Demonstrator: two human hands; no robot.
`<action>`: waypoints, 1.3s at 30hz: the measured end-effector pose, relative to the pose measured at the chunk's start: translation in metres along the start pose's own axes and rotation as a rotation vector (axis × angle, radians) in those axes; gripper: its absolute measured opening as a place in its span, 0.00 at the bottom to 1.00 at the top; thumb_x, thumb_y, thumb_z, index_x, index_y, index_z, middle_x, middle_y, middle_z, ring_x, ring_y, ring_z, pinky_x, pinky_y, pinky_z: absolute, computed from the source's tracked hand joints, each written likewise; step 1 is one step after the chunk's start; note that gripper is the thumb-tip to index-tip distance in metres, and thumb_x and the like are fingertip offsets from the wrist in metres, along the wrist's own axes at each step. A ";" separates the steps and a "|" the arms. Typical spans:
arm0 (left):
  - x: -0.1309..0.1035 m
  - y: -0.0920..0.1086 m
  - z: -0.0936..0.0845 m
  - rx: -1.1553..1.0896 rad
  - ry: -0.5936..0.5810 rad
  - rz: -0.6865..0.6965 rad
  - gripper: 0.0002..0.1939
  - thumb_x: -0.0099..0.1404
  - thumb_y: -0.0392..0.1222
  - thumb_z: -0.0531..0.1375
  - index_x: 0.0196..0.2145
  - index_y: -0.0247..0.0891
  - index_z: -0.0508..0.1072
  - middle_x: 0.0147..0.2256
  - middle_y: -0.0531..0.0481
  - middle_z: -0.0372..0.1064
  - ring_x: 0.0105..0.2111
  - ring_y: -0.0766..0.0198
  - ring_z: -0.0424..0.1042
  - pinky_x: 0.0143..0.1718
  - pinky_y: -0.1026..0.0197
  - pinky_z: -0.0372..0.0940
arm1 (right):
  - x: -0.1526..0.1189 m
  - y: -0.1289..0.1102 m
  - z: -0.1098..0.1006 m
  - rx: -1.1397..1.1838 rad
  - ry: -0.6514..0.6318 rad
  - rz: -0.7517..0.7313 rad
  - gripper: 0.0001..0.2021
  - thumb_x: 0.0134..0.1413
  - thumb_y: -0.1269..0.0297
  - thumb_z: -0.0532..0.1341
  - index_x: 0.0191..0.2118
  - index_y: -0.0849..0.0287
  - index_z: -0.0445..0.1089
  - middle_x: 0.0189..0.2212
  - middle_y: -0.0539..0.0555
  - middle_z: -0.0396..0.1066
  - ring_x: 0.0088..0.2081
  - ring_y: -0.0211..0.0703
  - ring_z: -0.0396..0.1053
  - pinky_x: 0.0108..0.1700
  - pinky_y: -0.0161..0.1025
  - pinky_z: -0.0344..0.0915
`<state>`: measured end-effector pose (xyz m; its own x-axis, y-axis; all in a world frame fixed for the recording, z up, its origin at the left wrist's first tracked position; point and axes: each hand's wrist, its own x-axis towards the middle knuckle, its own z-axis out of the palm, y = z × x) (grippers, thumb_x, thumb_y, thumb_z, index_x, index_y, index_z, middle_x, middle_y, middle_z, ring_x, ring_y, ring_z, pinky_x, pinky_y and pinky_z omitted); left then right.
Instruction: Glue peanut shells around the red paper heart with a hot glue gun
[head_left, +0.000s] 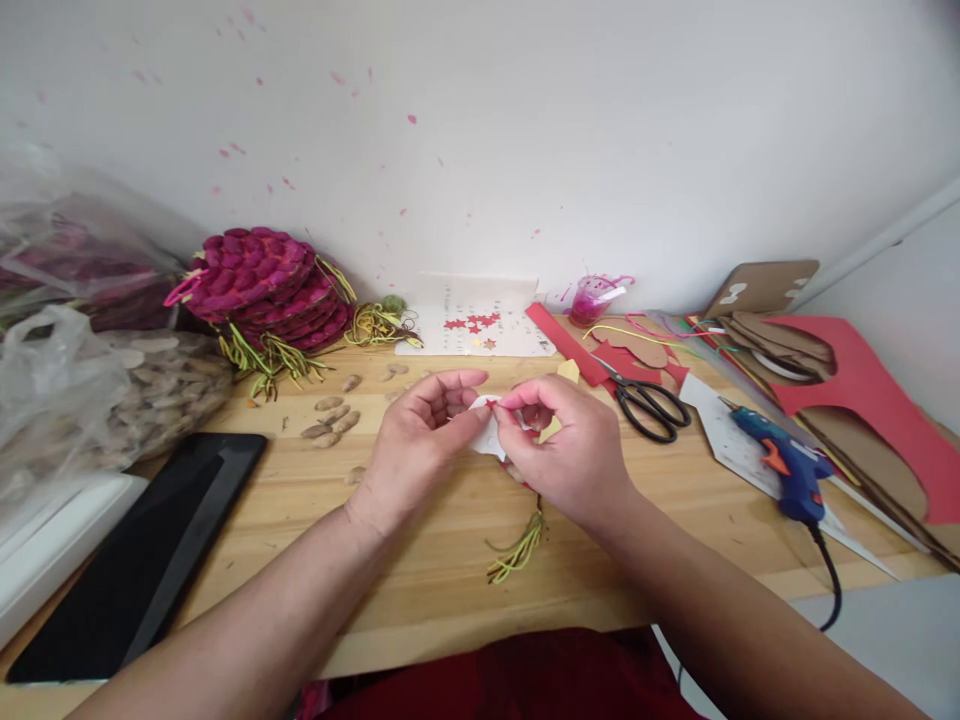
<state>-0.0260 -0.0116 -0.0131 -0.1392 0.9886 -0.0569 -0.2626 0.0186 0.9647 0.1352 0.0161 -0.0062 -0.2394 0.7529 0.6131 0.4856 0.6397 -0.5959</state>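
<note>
White wall (480,130), spotted with pink splashes, behind a wooden table (300,570). Left to right:

Plastic bag of peanuts (172,390), at the far left. Black tablet (142,560), lying flat in front of it. Stack of purple-pink bundles (262,290), yellow-green strings hanging from it. Loose peanuts (345,418), scattered on the wood.

Left hand (412,440): fingers curled, thumb pressing on a white piece (487,439), which sits between the two hands at centre. Behind it, a white card (427,300) with small red stars (480,322). One red star (490,403) at the white piece's upper edge. Step in hand, as judged: setting this star in place; the next move calls for a light press and steady support from the left.

Tassel (517,550), below the hands. Right hand (571,445): thumb and forefinger pinched together, apparently on the star. Cup (592,300) with pink residue. Black-handled scissors (652,405), on red paper and wood. Blue glue gun (799,475), resting on white paper. Cardboard pieces (780,340), at the far right.
</note>
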 end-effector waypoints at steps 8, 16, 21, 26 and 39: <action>0.000 0.002 0.001 0.043 0.008 -0.003 0.18 0.56 0.41 0.74 0.44 0.37 0.81 0.33 0.52 0.74 0.30 0.70 0.70 0.33 0.66 0.66 | 0.000 0.002 -0.001 -0.029 -0.011 -0.020 0.03 0.54 0.74 0.65 0.33 0.59 0.74 0.29 0.51 0.76 0.29 0.37 0.72 0.30 0.33 0.68; -0.001 0.001 0.001 0.015 0.036 -0.028 0.18 0.54 0.41 0.74 0.43 0.38 0.81 0.33 0.52 0.74 0.25 0.71 0.67 0.24 0.67 0.61 | 0.000 0.002 -0.003 0.045 -0.085 0.067 0.02 0.56 0.71 0.65 0.33 0.57 0.73 0.31 0.53 0.78 0.32 0.41 0.75 0.34 0.38 0.72; 0.000 0.001 0.002 -0.058 0.040 -0.064 0.19 0.54 0.41 0.75 0.43 0.38 0.80 0.31 0.55 0.73 0.21 0.74 0.62 0.20 0.68 0.56 | 0.006 0.003 -0.006 0.432 -0.205 0.436 0.05 0.58 0.63 0.66 0.37 0.56 0.70 0.28 0.50 0.75 0.23 0.37 0.71 0.23 0.34 0.67; 0.000 0.001 0.002 -0.064 0.029 -0.067 0.20 0.54 0.42 0.75 0.44 0.37 0.80 0.32 0.54 0.73 0.22 0.74 0.64 0.18 0.69 0.55 | 0.009 0.005 -0.005 0.608 -0.312 0.624 0.12 0.57 0.57 0.69 0.38 0.57 0.70 0.25 0.49 0.74 0.18 0.35 0.68 0.16 0.32 0.63; -0.001 0.002 0.004 -0.011 -0.015 -0.045 0.20 0.54 0.41 0.75 0.44 0.36 0.80 0.33 0.50 0.76 0.27 0.69 0.70 0.24 0.68 0.63 | 0.008 0.010 -0.005 0.675 -0.425 0.785 0.13 0.57 0.53 0.69 0.36 0.56 0.69 0.18 0.46 0.71 0.13 0.35 0.64 0.11 0.30 0.56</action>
<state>-0.0228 -0.0123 -0.0106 -0.1129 0.9889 -0.0964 -0.2787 0.0617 0.9584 0.1419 0.0282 -0.0045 -0.3973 0.8940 -0.2072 0.1035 -0.1807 -0.9781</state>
